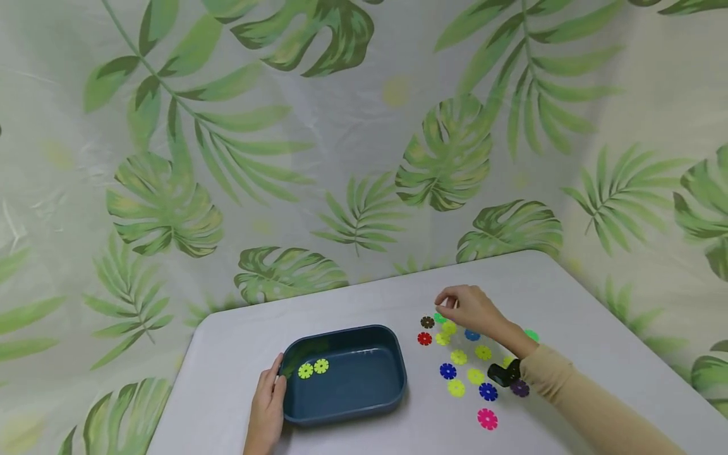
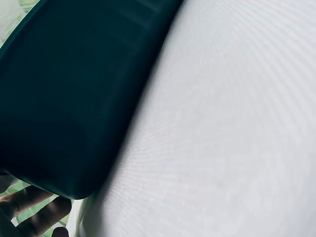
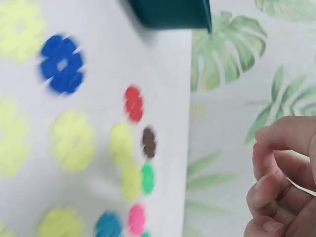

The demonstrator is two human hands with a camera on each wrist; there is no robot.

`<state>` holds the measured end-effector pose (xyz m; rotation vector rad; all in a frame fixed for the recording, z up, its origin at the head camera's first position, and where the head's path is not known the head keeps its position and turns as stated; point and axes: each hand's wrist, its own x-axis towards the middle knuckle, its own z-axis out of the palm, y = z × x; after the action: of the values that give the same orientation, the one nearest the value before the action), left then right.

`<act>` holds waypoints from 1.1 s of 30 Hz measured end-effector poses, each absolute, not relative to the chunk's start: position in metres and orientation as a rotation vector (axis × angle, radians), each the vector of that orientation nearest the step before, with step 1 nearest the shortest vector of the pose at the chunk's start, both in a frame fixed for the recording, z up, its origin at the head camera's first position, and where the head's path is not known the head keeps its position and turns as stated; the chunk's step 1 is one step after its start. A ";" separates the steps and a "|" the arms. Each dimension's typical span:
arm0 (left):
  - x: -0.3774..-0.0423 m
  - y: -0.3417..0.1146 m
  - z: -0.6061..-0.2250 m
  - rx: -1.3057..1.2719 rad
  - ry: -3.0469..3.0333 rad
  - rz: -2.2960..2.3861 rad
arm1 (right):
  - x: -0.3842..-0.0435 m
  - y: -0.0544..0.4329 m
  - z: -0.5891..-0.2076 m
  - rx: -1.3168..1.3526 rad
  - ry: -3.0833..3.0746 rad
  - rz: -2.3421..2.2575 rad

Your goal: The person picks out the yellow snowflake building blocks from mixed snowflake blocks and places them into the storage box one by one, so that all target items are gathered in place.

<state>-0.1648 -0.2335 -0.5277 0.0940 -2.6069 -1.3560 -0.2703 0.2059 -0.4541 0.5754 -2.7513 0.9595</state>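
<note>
My left hand rests at the left end of a dark teal plastic bin, its fingers along the outer wall. In the left wrist view, the fingertips lie just under the bin's end. Two yellow slotted snowflake discs lie side by side inside the bin. Over the far part of the scattered discs hangs my right hand, fingers loosely bent and no disc visible between them. Closest to it are a brown disc, a green disc and a yellow disc.
Several more discs spread over the right half of the white table, among them a red one, a dark blue one and a pink one. A leaf-patterned curtain hangs behind the table.
</note>
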 end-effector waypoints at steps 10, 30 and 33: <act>-0.166 -0.236 -0.528 0.075 -2.626 -1.341 | -0.233 0.280 -0.488 0.376 -2.805 0.915; -0.165 -0.234 -0.529 0.099 -2.613 -1.357 | -0.204 0.287 -0.519 0.261 -2.956 0.863; -0.165 -0.234 -0.529 0.094 -2.608 -1.366 | -0.203 0.286 -0.520 0.282 -2.946 0.826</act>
<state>-0.1649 -0.2340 -0.5293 0.0945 -2.6080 -1.3661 -0.2032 0.2858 -0.5201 0.2820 -2.9459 0.8259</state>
